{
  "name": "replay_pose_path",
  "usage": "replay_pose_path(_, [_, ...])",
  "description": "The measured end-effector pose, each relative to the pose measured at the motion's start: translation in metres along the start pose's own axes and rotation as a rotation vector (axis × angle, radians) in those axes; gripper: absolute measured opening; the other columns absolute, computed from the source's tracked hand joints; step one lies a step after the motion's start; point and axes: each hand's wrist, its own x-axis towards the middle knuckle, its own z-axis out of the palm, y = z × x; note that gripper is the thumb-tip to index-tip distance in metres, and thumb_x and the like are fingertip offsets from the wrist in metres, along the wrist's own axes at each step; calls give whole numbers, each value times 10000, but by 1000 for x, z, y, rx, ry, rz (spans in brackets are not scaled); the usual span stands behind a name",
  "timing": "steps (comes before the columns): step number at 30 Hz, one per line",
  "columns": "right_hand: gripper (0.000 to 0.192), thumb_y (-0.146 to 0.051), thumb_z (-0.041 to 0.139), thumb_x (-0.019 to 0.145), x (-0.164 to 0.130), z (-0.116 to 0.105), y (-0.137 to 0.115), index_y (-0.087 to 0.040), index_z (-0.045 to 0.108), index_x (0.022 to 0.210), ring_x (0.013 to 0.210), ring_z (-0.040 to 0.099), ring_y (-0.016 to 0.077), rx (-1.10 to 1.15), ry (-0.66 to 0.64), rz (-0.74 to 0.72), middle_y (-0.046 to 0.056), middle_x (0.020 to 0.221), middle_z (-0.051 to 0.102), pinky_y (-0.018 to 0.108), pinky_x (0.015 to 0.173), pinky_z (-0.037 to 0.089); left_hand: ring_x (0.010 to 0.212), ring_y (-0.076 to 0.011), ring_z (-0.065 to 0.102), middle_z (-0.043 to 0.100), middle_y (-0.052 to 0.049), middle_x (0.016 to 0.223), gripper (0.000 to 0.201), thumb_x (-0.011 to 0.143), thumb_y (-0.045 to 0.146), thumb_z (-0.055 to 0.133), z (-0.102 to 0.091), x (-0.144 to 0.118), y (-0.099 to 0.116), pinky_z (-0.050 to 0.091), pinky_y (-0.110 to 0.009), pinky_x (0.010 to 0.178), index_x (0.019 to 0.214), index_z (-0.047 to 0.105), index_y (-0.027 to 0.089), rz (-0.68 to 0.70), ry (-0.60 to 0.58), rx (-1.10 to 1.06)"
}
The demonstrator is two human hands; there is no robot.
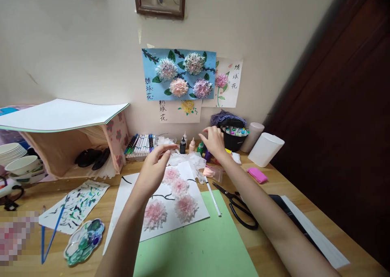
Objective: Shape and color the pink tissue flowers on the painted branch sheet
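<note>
My left hand [156, 163] hovers over the upper part of a white sheet [128, 191], its fingers stretched out and nothing in them. On that sheet are pink paper flowers [186, 207] and painted dark branches, partly hidden by my left forearm. Farther back, my right hand [215, 142] is raised above the small paint bottles, thumb apart from the fingers, with nothing visible in it. Near it stand a green bottle [200, 148], a peach bottle [191, 145] and a black bottle [183, 146]. Crumpled white tissue [185, 159] lies between my hands.
Black-handled scissors [243, 216] and a white pen [213, 198] lie beside a green mat [195, 252]. At left are a paint palette [83, 242], blue brushes [56, 228] and a paint-stained tissue [76, 206]. Markers [141, 143], a black basket [234, 141] and a white roll [266, 149] stand behind.
</note>
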Motion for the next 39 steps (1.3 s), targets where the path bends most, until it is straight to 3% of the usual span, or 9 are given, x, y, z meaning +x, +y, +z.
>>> replay_pose_path(7, [339, -354, 564, 914, 70, 48, -38, -173, 564, 1200, 1034, 612, 208, -47, -382, -1, 81, 1217, 591, 411, 866, 538, 1189, -198, 553, 660, -82, 1203, 288, 861, 246, 448, -10, -4, 2, 375, -346, 1057, 1031, 669, 173, -10, 23, -32])
replay_pose_path(14, [330, -344, 575, 909, 76, 70, -38, -184, 566, 1197, 1048, 609, 206, -46, -404, 6, 84, 1219, 590, 403, 871, 535, 1122, -186, 591, 706, -38, 1118, 283, 828, 165, 455, -27, 0, 2, 393, -339, 1033, 966, 701, 187, -59, 132, -87])
replay_pose_path(18, [273, -331, 567, 914, 68, 51, -39, -158, 601, 1122, 980, 625, 185, 15, -285, -110, 78, 1140, 628, 393, 849, 538, 940, -160, 624, 735, -30, 982, 341, 783, 51, 412, -25, 3, -2, 429, -307, 934, 848, 720, 180, -110, 110, -155])
replay_pose_path(23, [77, -189, 617, 843, 35, -8, -54, -169, 674, 796, 887, 636, 197, 154, -48, -373, 65, 909, 693, 321, 790, 485, 684, -127, 590, 724, -48, 798, 271, 802, 56, 460, 0, 15, -26, 417, -278, 787, 785, 714, 148, -346, -17, -394])
replay_pose_path(26, [80, -236, 658, 830, 2, -42, -68, -201, 677, 761, 897, 621, 208, 213, 44, -539, 37, 856, 709, 353, 852, 438, 688, -129, 612, 730, -95, 824, 258, 892, 194, 478, 14, 18, -36, 397, -262, 722, 844, 718, 114, -402, -96, -464])
replay_pose_path(29, [75, -264, 666, 839, -34, -60, -85, -218, 684, 782, 782, 621, 189, 290, 267, -883, 20, 774, 712, 354, 800, 435, 744, -107, 625, 717, -104, 854, 435, 981, 365, 378, 15, 14, -34, 400, -210, 679, 862, 702, 101, -457, -144, -824])
replay_pose_path(31, [69, -227, 663, 842, -56, -62, -98, -229, 677, 774, 748, 613, 170, 332, 372, -1027, 4, 739, 716, 345, 808, 444, 716, -93, 618, 687, -83, 772, 467, 982, 411, 383, 5, 6, -29, 420, -189, 675, 807, 679, 95, -472, -93, -1072])
replay_pose_path(34, [84, -190, 647, 851, -82, -56, -120, -239, 680, 792, 735, 604, 155, 376, 401, -1154, -10, 731, 725, 334, 834, 462, 625, -70, 586, 630, -34, 672, 390, 962, 380, 461, -22, -10, -28, 432, -173, 638, 758, 647, 105, -454, 41, -1161])
replay_pose_path(39, [188, -148, 547, 894, -107, -43, -159, -236, 694, 971, 874, 636, 187, 427, -1, -1112, 45, 913, 734, 325, 772, 496, 684, -89, 589, 668, -31, 757, 296, 768, 420, 727, -92, -45, -48, 431, -185, 647, 790, 668, 131, -285, 233, -733])
